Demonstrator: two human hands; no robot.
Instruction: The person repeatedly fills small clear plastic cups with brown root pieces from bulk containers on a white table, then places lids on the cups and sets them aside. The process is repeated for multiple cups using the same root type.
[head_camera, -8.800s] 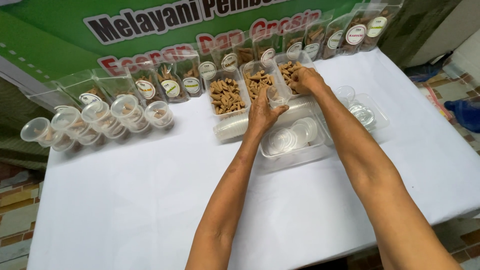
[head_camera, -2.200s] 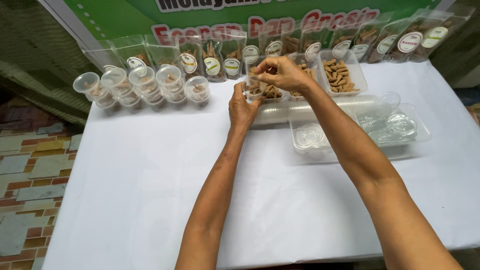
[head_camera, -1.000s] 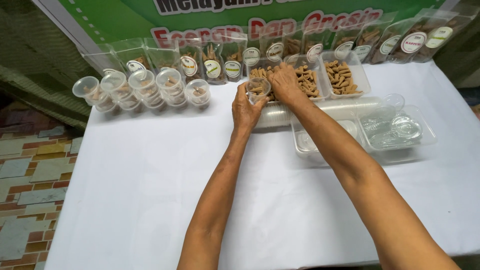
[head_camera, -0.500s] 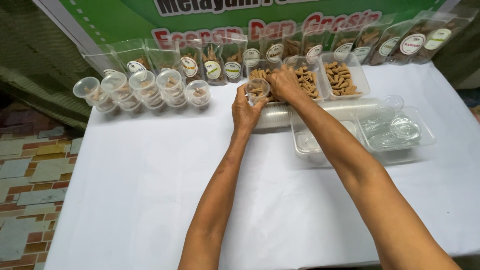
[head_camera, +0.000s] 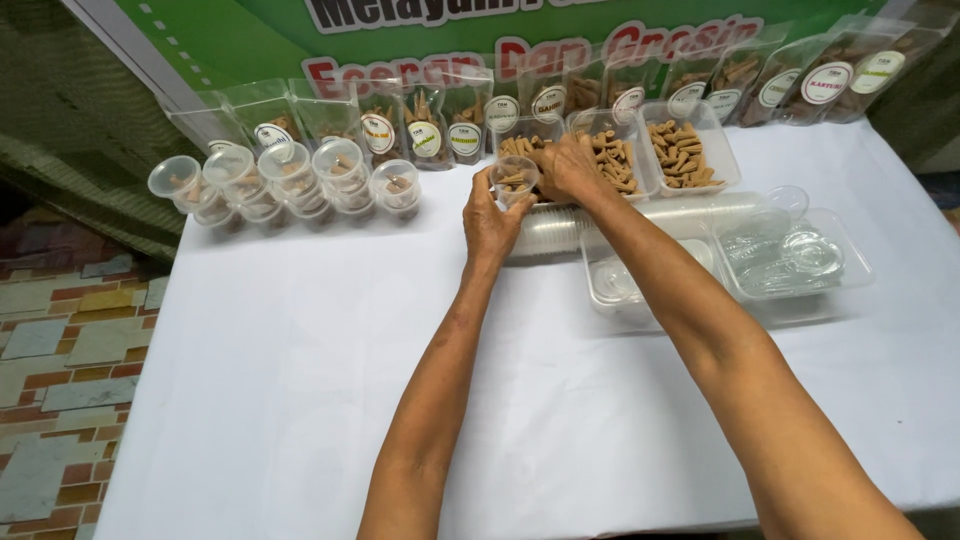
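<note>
Left hand (head_camera: 492, 222) gripping small clear cup (head_camera: 516, 179)

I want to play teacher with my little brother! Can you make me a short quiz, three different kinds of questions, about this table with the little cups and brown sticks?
1. True or false: the left hand holds a small clear cup.
2. Where is the right hand?
A. on the floor tiles
B. over a tray of brown sticks, beside the cup
C. on the stack of filled cups
3. Fill in: the table is covered with a ___ cloth.

Key: 1 true; 2 B; 3 white.
</note>
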